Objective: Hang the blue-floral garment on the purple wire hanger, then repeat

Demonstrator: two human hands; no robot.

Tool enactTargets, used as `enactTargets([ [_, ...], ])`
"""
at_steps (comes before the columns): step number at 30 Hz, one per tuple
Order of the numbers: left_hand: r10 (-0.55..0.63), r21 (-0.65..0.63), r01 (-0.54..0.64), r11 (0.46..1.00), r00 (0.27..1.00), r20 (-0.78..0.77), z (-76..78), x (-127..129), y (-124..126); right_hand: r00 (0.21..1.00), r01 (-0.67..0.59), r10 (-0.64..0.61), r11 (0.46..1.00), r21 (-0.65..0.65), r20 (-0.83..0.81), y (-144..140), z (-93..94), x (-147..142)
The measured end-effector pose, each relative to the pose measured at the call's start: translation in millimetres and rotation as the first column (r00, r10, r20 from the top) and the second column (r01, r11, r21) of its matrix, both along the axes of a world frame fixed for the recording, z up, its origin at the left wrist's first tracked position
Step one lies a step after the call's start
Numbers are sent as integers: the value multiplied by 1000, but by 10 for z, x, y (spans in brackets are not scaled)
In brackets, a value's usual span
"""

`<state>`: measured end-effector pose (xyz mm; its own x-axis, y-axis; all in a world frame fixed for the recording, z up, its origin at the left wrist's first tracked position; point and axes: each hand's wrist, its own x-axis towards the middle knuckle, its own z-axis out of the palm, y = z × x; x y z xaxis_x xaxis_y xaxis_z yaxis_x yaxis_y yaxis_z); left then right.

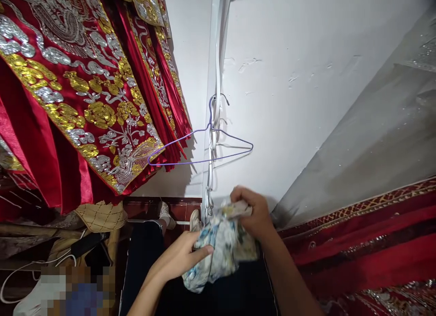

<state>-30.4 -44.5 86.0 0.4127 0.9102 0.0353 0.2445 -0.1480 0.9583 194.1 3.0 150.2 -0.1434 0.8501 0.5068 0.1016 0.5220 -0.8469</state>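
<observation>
Crumpled cloth (218, 254), white with blue and yellowish patches, is bunched over the person's dark-clad lap, below the hanger and apart from it. The left hand (186, 254) holds its left side, thumb laid across the front. The right hand (254, 211), slightly blurred, grips a gathered fold at the upper right, fingers curled over it; more cloth droops beneath that wrist.

Cloth and hands cover most of the lap, and also hide the foot of a white strap (217, 57) that runs down along the wall (289, 107). Just above, the purple hanger (184, 163) hangs bare by the strap, its hook pointing right. Its left end crosses in front of the costume (102, 114), a red one worked in gold and silver, which fills the upper left; whether they touch, I cannot tell. Past the lap, two pale shoes (195, 219) show on reddish tiles.

Low on the left stand a wooden frame and a tan quilted pad (102, 214), with a black object (89, 244) and a looping white cable (15, 267) beside it; the corner beneath is pixelated. To the right, a greyish clear sheet (357, 139) slants down the wall, and red fabric (368, 248) with patterned bands spreads below it, beyond the right forearm.
</observation>
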Motion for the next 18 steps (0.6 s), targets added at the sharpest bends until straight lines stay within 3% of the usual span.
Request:
enactTargets([
  [2,20,80,-7,997,988,-154,93,-76,65,990,105,-102,994,25,-98,284,135,20],
  [4,103,193,-60,979,969,-224,230,-116,170,983,113,-114,993,-12,-144,593,213,-19],
  [7,170,322,-91,942,959,-227,369,-146,365,989,143,-145,987,-77,-31,1003,194,-111],
  [9,194,358,-110,927,959,-208,363,-192,491,981,192,-189,975,-116,33,1175,102,-113],
  [14,292,242,-255,936,948,-131,197,-483,681,975,210,-198,971,-116,104,1210,-145,150],
  [18,108,72,-92,993,959,-262,151,-731,686,985,89,-74,992,-92,159,1155,-150,285],
])
